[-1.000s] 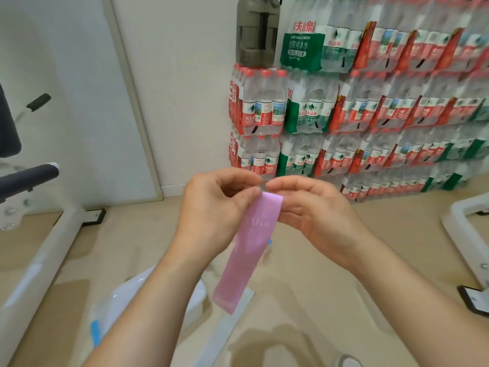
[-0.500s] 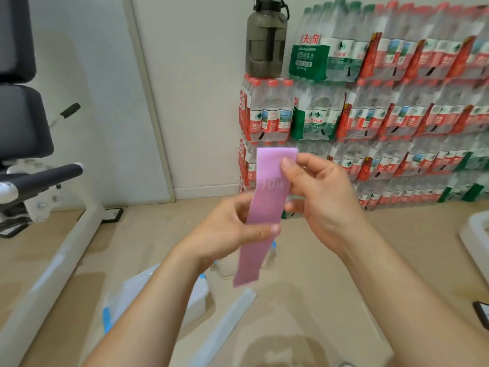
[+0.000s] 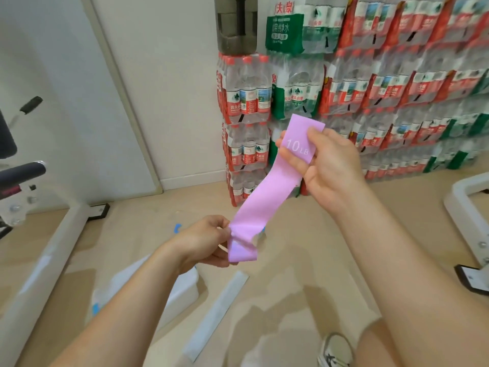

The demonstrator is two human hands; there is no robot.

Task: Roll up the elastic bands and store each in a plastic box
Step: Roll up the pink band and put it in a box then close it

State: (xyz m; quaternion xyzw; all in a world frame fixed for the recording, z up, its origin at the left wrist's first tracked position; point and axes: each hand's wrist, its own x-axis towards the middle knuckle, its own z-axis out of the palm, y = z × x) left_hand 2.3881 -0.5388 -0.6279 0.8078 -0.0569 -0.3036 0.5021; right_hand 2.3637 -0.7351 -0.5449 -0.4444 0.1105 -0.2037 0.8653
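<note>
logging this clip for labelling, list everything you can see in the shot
elastic band: one, pink, marked 10 LB, held between both hands
plastic box: at least one, clear with a blue clip, on the floor under the left forearm
flat strip: one, pale grey, on the floor beside the box
bottled-water packs: many, red and green labels, stacked against the wall
water jug: one, dark grey, on top of the stack
gym frame: one, white, far left
shoe: one, pale grey, bottom edge
left hand: pinches the band's lower end
right hand: holds the upper end by the label
</note>
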